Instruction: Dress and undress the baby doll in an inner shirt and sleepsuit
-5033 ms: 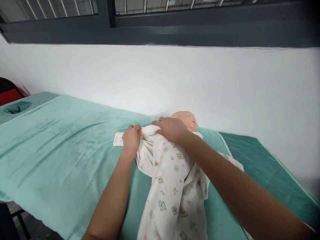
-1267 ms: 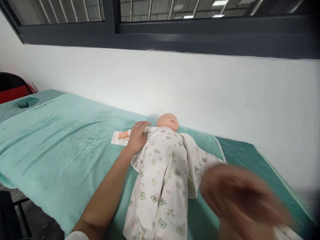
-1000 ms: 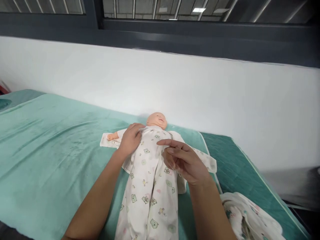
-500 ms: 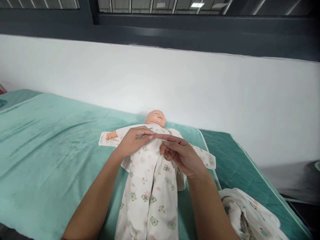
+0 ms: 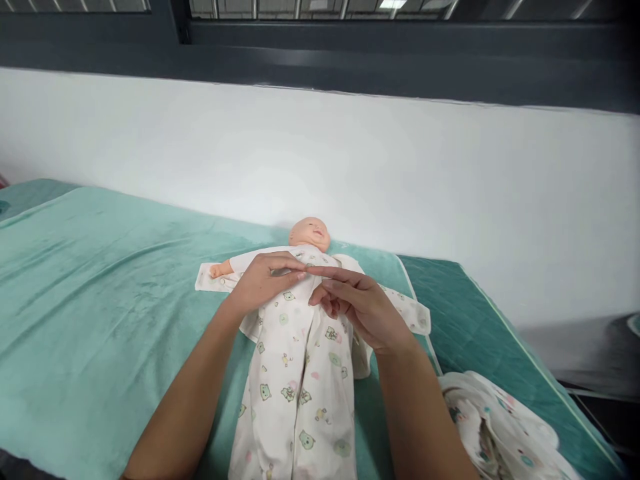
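I am bringing both hands together at the middle of the frame, over the chest of the baby doll (image 5: 310,233). My left hand (image 5: 264,283) is lying on the printed sleepsuit (image 5: 300,360) near the collar, fingers curled and pinching the cloth's front edge. My right hand (image 5: 361,308) is meeting it from the right, forefinger stretched out to touch the left fingertips, the other fingers half bent; whether it is actually gripping cloth I cannot tell. A second ago this hand was hovering lower over the belly; now it is sitting up at the neckline, so I am judging that the work is moving to closing the top of the suit's front. The doll is lying face up on the green towel (image 5: 100,293), head toward the white wall (image 5: 400,173). A second crumpled garment (image 5: 500,427) is lying at the lower right.
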### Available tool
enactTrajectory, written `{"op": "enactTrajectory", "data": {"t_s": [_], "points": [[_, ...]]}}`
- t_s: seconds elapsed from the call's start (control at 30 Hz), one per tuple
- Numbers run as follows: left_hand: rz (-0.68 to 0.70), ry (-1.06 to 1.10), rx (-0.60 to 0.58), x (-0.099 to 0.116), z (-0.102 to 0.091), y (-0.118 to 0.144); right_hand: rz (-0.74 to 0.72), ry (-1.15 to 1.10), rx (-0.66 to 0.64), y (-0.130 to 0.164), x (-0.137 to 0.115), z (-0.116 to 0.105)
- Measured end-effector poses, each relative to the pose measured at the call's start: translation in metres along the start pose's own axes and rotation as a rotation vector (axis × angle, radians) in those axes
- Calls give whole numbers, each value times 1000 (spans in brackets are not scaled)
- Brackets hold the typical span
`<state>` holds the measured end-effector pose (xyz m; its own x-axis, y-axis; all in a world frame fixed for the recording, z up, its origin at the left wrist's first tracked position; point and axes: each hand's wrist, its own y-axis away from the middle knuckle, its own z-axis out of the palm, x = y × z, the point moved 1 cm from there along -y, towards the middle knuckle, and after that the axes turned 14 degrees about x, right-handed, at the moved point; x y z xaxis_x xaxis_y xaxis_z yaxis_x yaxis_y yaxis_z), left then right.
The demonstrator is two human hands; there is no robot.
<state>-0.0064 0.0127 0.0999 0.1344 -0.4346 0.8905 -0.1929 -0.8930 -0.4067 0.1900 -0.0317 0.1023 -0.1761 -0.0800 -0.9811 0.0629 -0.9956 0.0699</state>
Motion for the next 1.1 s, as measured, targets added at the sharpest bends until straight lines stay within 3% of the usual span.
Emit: {"op": "enactTrajectory", "data": {"t_s": [0.4, 1.0, 1.1], "points": [[57, -5, 13, -5, 1, -1, -21, 33, -5, 0, 2, 2], [-3, 8, -1, -8, 0, -1, -46, 115, -43, -1, 7, 1], [22, 8, -7, -11, 3, -2, -73, 64, 22, -3, 12, -3]]}}
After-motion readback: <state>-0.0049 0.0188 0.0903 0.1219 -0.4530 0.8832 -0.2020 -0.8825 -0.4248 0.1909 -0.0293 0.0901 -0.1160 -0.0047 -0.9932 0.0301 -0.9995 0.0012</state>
